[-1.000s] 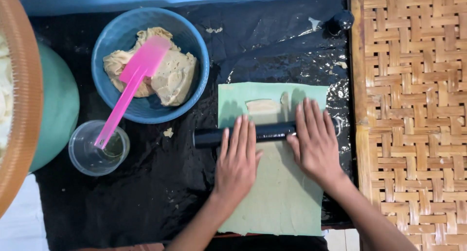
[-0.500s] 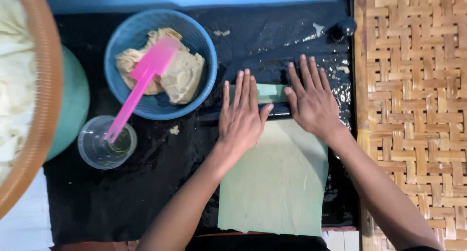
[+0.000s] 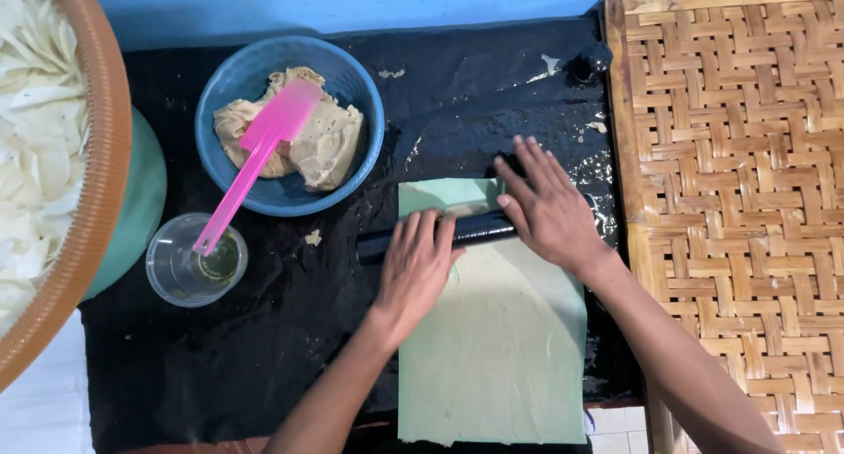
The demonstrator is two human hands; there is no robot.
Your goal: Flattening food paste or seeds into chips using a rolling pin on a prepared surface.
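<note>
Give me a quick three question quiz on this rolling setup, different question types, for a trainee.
1. True or false: both hands rest flat on the black roller.
2. What lies under the roller? A) woven mat B) pale green sheet C) white cloth
3. Fill in: the pink spatula's blade rests in the blue ____.

Key:
1. True: left hand and right hand press on it, palms down.
2. B, the pale green sheet.
3. Bowl, which holds beige dough.
</note>
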